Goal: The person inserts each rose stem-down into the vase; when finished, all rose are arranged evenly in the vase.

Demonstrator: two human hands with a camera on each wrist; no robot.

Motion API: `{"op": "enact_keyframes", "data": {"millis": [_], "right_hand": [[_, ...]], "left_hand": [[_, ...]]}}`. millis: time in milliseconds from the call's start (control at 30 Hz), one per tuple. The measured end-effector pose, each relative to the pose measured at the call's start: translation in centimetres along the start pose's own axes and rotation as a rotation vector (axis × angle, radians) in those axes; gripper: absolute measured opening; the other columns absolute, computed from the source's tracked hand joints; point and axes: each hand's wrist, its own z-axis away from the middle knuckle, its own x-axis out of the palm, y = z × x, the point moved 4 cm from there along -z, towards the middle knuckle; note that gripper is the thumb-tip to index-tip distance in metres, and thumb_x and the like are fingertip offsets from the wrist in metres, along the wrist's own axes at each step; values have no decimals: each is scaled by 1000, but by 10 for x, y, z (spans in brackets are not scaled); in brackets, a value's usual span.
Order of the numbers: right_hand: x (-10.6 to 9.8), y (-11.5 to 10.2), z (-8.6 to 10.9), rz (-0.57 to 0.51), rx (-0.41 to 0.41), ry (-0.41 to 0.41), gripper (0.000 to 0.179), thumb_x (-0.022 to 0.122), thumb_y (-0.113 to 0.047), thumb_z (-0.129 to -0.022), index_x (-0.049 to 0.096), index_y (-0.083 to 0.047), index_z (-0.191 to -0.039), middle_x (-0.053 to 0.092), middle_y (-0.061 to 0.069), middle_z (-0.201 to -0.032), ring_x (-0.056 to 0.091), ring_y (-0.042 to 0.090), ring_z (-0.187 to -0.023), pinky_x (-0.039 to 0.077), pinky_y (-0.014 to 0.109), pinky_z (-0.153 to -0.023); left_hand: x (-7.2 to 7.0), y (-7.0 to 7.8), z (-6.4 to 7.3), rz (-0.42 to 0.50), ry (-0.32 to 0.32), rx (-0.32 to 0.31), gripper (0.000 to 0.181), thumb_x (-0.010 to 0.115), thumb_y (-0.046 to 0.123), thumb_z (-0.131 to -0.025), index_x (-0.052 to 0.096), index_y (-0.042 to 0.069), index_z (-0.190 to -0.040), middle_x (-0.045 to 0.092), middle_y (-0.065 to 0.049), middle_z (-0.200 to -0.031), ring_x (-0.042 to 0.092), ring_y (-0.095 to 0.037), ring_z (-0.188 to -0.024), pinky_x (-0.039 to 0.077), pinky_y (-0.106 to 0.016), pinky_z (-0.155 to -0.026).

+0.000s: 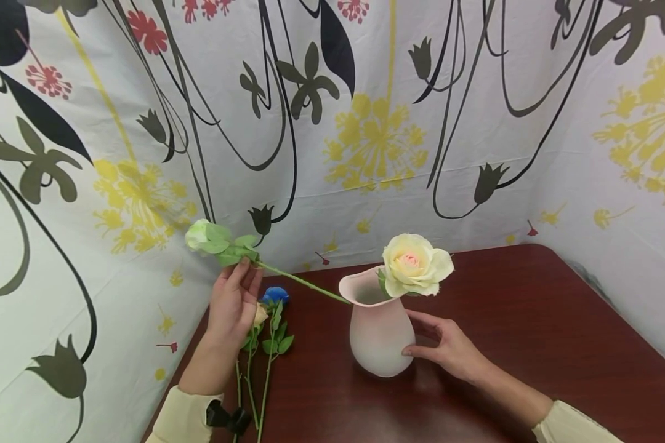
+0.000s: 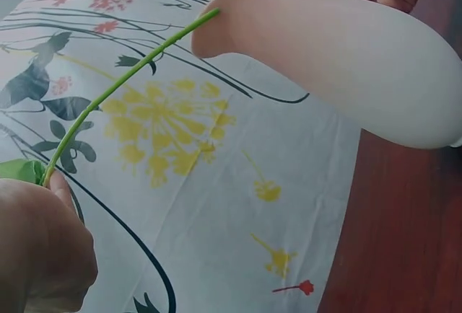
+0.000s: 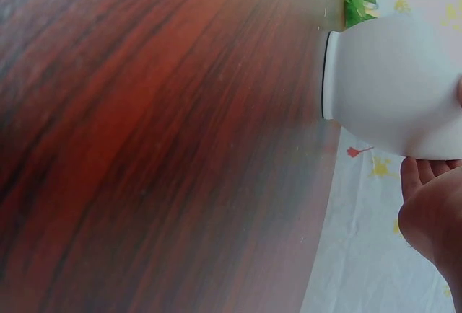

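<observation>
My left hand (image 1: 235,301) pinches the stem of a pale greenish-white rose (image 1: 199,235) just below its leaves. That green stem (image 2: 137,75) slants across to the vase, its lower end right at the outside of the flared rim. The pink-and-white vase (image 1: 379,338) stands upright on the table. My right hand (image 1: 454,347) holds the vase's right side, thumb at the front and fingers reaching behind. A large cream rose with a pink centre (image 1: 415,264) stands in the vase, leaning right over the rim; its stem is hidden inside.
Left of the vase, a blue rose (image 1: 275,295) and a peach rose (image 1: 260,315) lie on the dark red-brown table (image 1: 504,307), partly behind my left hand. Their stems run toward the near edge. A flower-patterned cloth (image 1: 332,154) hangs close around the table's back and sides.
</observation>
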Motion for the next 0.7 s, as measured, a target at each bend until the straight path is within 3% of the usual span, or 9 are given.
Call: {"op": "enact_keyframes", "data": {"millis": [500, 700], "right_hand": [[0, 0, -1, -2, 12, -4, 73, 92, -22, -86, 59, -8, -150, 63, 9, -148, 65, 19, -128, 54, 50, -104], [0, 0, 0, -2, 8, 0, 73, 92, -22, -86, 59, -9, -150, 63, 9, -148, 65, 19, -128, 54, 51, -105]], "left_hand": [[16, 10, 0, 65, 16, 48, 19, 61, 4, -107, 61, 6, -126, 71, -6, -108, 72, -14, -99, 59, -25, -92], [26, 8, 0, -25, -25, 97, 32, 61, 4, -108, 56, 7, -139, 68, -6, -119, 72, -16, -105, 58, -27, -95]]}}
